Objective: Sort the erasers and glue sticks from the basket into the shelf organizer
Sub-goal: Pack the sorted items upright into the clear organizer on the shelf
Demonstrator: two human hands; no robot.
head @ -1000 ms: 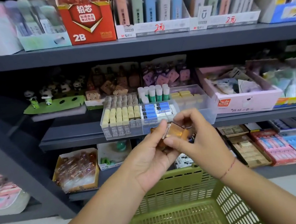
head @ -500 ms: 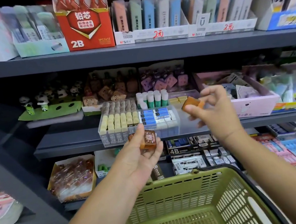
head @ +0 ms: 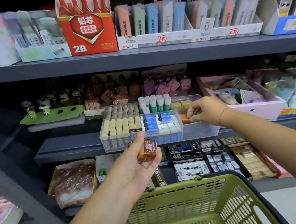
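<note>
Dark grey store shelving (head: 136, 58) fills the view, stacked in tiers with stationery. Nearest, below both hands, a green slatted basket (head: 194, 209) with a black rim is cut off by the lower edge, so its contents cannot be seen.

Above the basket's far rim, the left hand (head: 137, 162) is palm up, thumb and fingers curled round a brown eraser (head: 146, 148), a cube with a small printed picture too blurred to read. Beyond and to the right of it, the right hand (head: 207, 110) reaches into the front right compartment of the clear organizer (head: 200, 132) on the middle shelf, its fingertips pinching an orange eraser (head: 184, 118) that sits low in that compartment. The hand hides the eraser's right end.

Just left of that grip lie blue-sleeved erasers (head: 152, 121), their print illegible, then rows of cream erasers (head: 121, 126) whose dark sleeves read "2B". Behind the grip sit pale yellow erasers (head: 182, 104), and to their left stand white-capped green glue sticks (head: 155, 102).

Under the organizer, black boxes (head: 177, 156) read "4B". Right of the pinching hand is a pink box (head: 255, 107) with a jumble inside that is hard to make out.

Farthest up, a red carton (head: 87, 26) reads "2B" and "铅芯". Right of it, white trays (head: 162, 39) carry "M&G" and handwritten "2元".
</note>
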